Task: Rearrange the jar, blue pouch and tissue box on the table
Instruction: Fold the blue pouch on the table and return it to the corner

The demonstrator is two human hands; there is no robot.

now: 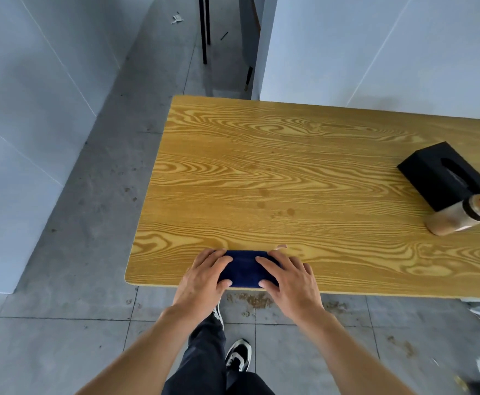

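A dark blue pouch point(244, 269) lies flat at the near edge of the wooden table point(261, 166). My left hand point(204, 280) grips its left end and my right hand point(290, 280) grips its right end, thumbs at the near side and fingers laid over the top. Far to the right, a black tissue box point(447, 175) sits at an angle. A clear jar point(461, 215) of brown powder stands tilted in view right in front of the box, touching or nearly touching it.
The table's left and near edges drop to a grey tiled floor point(62, 337). White walls stand to the left and behind the table. My legs and shoes are under the near edge. Black furniture legs point(206, 29) stand on the floor beyond.
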